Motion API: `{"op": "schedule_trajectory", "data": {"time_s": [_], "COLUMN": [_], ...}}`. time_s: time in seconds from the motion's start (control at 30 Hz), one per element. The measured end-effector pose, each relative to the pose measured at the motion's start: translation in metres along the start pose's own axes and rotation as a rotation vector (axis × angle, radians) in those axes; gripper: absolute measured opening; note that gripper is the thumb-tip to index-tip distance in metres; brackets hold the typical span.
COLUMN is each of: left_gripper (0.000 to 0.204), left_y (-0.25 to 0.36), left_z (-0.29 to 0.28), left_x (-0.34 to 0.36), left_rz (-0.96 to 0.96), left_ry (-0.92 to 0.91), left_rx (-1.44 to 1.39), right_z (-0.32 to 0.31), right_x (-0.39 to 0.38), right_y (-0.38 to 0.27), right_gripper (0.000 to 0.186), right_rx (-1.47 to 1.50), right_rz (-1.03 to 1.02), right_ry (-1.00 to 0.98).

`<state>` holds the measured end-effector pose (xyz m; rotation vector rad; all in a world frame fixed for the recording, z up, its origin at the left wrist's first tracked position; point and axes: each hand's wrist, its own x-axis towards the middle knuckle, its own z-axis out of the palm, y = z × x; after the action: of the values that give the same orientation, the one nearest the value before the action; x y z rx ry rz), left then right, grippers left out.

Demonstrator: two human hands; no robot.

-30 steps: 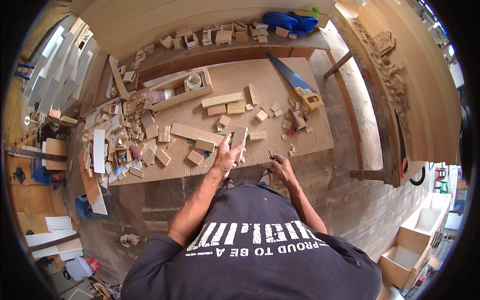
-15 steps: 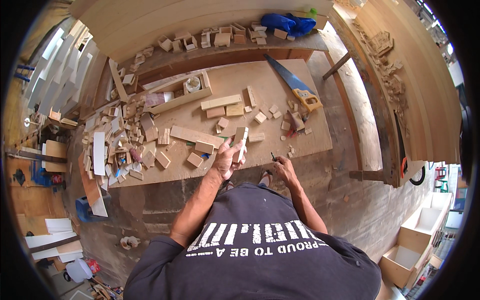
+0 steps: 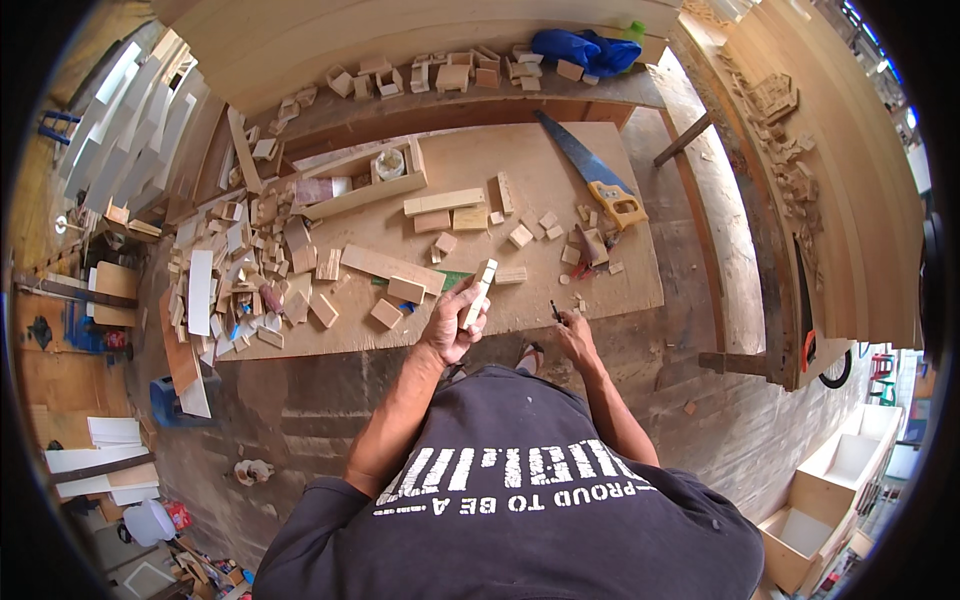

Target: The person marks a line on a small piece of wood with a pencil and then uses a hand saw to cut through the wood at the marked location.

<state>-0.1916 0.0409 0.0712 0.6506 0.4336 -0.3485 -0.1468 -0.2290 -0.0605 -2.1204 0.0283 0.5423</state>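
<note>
My left hand (image 3: 455, 322) is closed round a small pale wooden block (image 3: 479, 292), raised over the front edge of the workbench (image 3: 590, 140). The block leans up and away from me, a narrow side showing. Just beyond the bench's front edge, my right hand (image 3: 576, 338) grips a thin dark stick-like tool (image 3: 556, 309), its tip pointing away; its exact kind is too small to tell. Near the left hand lie a flat board (image 3: 393, 268), two short blocks and a green strip (image 3: 457, 281).
A handsaw (image 3: 590, 170) lies at the bench's right. Scrap wood (image 3: 240, 270) is heaped on the left, beside a long wooden tray (image 3: 415, 160) with a jar in it. A blue bag (image 3: 585, 52) rests on the back shelf. Pliers-like red handles (image 3: 583, 270) show among offcuts.
The block in my left hand has been turned, so a narrower side shows now. My right hand, still holding the dark tool, has shifted slightly.
</note>
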Motion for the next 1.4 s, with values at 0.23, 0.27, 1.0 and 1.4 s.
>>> {"op": "schedule_trajectory", "data": {"time_s": [0.23, 0.27, 1.0, 1.4], "left_gripper": [0.034, 0.035, 0.039, 0.032], "left_y": [-0.005, -0.006, -0.017, -0.031], "left_z": [-0.004, -0.003, -0.006, 0.006], "left_x": [-0.001, -0.001, -0.002, 0.013], "left_rz": [-0.010, -0.017, 0.156, 0.240], "left_ry": [-0.005, -0.010, 0.191, 0.254], "left_rx": [-0.010, -0.008, 0.136, 0.211], "right_z": [-0.002, 0.000, 0.004, -0.055], "right_x": [0.039, 0.046, 0.083, 0.080], "right_y": [-0.008, -0.004, -0.026, 0.007], "right_gripper": [0.027, 0.026, 0.017, 0.022], "right_rx": [-0.276, -0.325, -0.314, -0.034], "right_rz": [-0.163, -0.186, -0.337, -0.193], "right_ry": [0.146, 0.174, 0.277, 0.344]}}
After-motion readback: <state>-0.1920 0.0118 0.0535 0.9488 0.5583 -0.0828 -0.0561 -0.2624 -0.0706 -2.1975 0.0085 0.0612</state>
